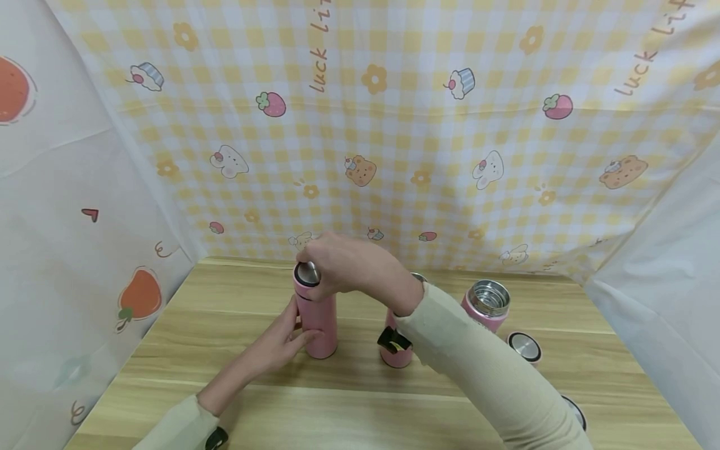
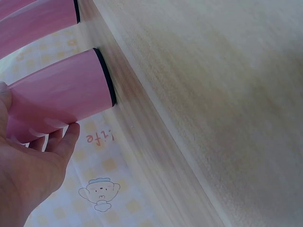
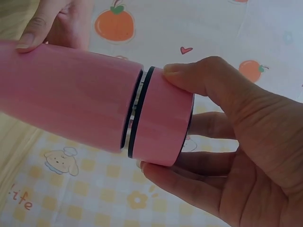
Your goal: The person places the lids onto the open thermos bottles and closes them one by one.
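A tall pink thermos flask (image 1: 320,322) stands upright on the wooden table. My left hand (image 1: 284,337) holds its body from the left, thumb across the front and fingers round the far side. From above, my right hand (image 1: 345,265) grips the flask's pink lid (image 3: 163,116), which has a steel top and black rims. In the right wrist view, thumb and fingers pinch the lid on opposite sides. A narrow gap shows between lid and body, with a strip of metal neck (image 3: 135,109) visible in it.
Right of the held flask stands a second pink flask (image 1: 396,357), partly behind my right forearm. Farther right is an uncapped flask (image 1: 488,303) with a steel mouth. A loose lid (image 1: 524,347) lies near it; another round lid (image 1: 575,412) is partly hidden by the sleeve. Patterned cloth (image 1: 394,137) hangs behind.
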Demonstrator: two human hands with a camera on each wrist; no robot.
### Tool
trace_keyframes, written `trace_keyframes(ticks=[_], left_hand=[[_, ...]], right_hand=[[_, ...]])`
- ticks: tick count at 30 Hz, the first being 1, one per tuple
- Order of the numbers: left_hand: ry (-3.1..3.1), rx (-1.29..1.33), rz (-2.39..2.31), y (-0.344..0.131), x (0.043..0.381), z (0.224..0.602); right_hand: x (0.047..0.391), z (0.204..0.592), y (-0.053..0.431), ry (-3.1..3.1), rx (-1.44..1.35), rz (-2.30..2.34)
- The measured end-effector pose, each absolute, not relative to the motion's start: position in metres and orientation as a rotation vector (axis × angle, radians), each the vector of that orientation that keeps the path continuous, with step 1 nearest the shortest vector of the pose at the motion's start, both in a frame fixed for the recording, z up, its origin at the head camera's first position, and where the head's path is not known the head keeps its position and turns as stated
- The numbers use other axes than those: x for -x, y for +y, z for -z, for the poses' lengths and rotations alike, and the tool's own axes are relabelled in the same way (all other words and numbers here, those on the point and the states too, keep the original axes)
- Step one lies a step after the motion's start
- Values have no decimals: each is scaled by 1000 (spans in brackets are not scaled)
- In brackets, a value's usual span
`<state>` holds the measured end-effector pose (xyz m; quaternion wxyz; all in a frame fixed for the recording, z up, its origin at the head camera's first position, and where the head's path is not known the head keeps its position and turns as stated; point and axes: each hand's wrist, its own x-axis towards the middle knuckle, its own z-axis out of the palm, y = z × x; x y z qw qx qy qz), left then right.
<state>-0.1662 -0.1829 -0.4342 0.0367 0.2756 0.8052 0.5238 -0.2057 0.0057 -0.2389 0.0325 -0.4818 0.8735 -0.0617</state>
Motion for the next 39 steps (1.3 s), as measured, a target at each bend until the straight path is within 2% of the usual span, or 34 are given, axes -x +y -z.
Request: trace_keyframes(ticks=[17, 28, 39], left_hand=[[2507, -835, -1577, -183, 164, 437], [2505, -831, -1584, -182, 166, 436], [2509, -842, -1595, -183, 167, 437]], right_hand=[[199, 248, 5, 2890, 1379, 221], [199, 246, 14, 2816, 1319, 244], [212, 245, 33, 2450, 1628, 387]])
